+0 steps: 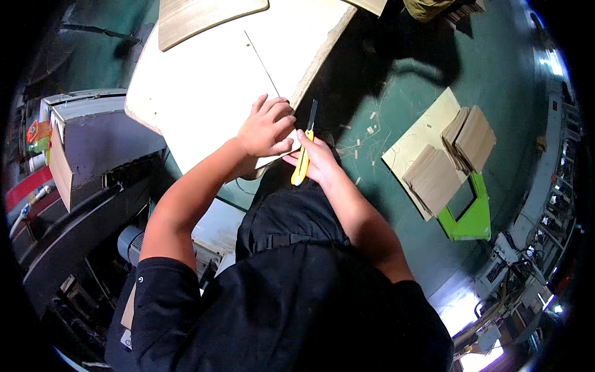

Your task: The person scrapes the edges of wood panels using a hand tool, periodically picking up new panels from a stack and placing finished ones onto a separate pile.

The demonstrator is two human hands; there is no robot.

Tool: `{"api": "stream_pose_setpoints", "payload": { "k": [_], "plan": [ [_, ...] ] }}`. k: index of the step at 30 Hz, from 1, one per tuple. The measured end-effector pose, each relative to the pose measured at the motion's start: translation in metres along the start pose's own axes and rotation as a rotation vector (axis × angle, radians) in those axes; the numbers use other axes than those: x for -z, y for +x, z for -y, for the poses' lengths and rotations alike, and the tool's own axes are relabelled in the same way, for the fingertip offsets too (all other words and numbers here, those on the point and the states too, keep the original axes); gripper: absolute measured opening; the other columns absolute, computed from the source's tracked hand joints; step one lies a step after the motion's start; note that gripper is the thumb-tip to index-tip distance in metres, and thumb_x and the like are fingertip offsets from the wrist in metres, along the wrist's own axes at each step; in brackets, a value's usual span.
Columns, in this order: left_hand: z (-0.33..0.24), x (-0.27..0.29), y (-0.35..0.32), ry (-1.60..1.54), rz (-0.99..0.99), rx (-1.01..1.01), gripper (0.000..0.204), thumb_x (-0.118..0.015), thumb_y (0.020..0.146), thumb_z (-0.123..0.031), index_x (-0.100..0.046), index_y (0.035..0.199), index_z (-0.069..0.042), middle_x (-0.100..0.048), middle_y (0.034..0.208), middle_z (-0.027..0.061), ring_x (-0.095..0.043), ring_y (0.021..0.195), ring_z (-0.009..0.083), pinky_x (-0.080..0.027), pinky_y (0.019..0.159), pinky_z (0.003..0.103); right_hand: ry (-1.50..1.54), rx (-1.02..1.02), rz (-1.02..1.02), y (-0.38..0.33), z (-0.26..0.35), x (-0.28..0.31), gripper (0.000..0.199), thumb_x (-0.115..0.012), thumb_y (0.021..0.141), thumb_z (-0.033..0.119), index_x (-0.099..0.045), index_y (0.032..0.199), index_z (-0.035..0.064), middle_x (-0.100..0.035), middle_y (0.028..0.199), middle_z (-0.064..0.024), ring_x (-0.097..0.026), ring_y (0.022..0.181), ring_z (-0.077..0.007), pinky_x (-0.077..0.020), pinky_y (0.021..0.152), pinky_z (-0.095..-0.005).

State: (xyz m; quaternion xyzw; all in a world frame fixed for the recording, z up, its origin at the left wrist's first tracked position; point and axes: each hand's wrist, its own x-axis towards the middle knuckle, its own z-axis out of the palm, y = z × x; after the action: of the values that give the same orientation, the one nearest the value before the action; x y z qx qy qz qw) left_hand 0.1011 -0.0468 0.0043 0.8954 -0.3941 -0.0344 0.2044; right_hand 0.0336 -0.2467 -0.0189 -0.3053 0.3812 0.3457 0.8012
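A yellow utility knife [302,164] is gripped in my right hand [321,160], its dark blade pointing up and away from me. The knife stands just off the right edge of a pale worktable [204,99]. My left hand [268,129] lies at that same edge, fingers apart and slightly bent over the surface, close to the knife. Whether anything thin is under its palm is hidden. A thin dark line [261,64] runs along the tabletop toward my left fingers. At the table's far end lies a curved wooden panel [211,18].
Stacked wooden panels [434,180] rest on a pale board [406,146] over a bright green frame [474,220] at right. Scraps [370,129] litter the green floor. Left of me stand a grey machine cabinet [111,136] and a motor [130,243].
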Motion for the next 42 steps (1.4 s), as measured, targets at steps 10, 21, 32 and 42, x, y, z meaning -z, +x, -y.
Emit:
{"api": "stream_pose_setpoints", "payload": {
  "k": [10,21,32,42],
  "plan": [
    [-0.001,-0.005,0.005,0.045,-0.047,-0.012,0.038,-0.073,0.084,-0.045,-0.069,0.108,-0.015,-0.062,0.130,0.0133,-0.052,0.138,0.0372,-0.031,0.117,0.069,-0.069,0.085,-0.069,0.002,-0.003,-0.009,0.019,-0.067,0.108,0.028,-0.058,0.121,0.0171,-0.069,0.108,-0.0030,-0.069,0.098,-0.0199,-0.0603,0.085,-0.0498],
    [-0.004,-0.003,0.004,0.058,-0.057,0.010,0.035,-0.073,0.083,-0.044,-0.069,0.104,-0.016,-0.063,0.125,0.0111,-0.053,0.135,0.0362,-0.033,0.115,0.068,0.028,-0.041,-0.033,0.005,0.009,-0.009,0.026,-0.064,0.110,0.034,-0.055,0.129,0.0180,-0.067,0.119,-0.0062,-0.067,0.108,-0.0246,-0.0587,0.092,-0.0561],
    [-0.005,-0.002,0.005,0.020,-0.086,0.010,0.040,-0.071,0.084,-0.042,-0.067,0.112,-0.014,-0.062,0.127,0.0129,-0.053,0.137,0.0375,-0.033,0.117,0.067,-0.257,0.128,-0.181,0.004,0.001,-0.022,0.026,-0.062,0.110,0.033,-0.058,0.127,0.0126,-0.068,0.113,-0.0076,-0.071,0.096,-0.0246,-0.0636,0.080,-0.0500],
    [-0.007,-0.003,0.007,-0.005,-0.143,0.111,0.032,-0.067,0.088,-0.032,-0.067,0.111,-0.010,-0.063,0.126,0.0129,-0.053,0.139,0.0345,-0.033,0.121,0.060,-0.242,0.168,-0.196,0.002,-0.002,-0.028,0.029,-0.059,0.112,0.032,-0.059,0.126,0.0071,-0.070,0.111,-0.0112,-0.073,0.094,-0.0251,-0.0646,0.080,-0.0492]
  ]
}}
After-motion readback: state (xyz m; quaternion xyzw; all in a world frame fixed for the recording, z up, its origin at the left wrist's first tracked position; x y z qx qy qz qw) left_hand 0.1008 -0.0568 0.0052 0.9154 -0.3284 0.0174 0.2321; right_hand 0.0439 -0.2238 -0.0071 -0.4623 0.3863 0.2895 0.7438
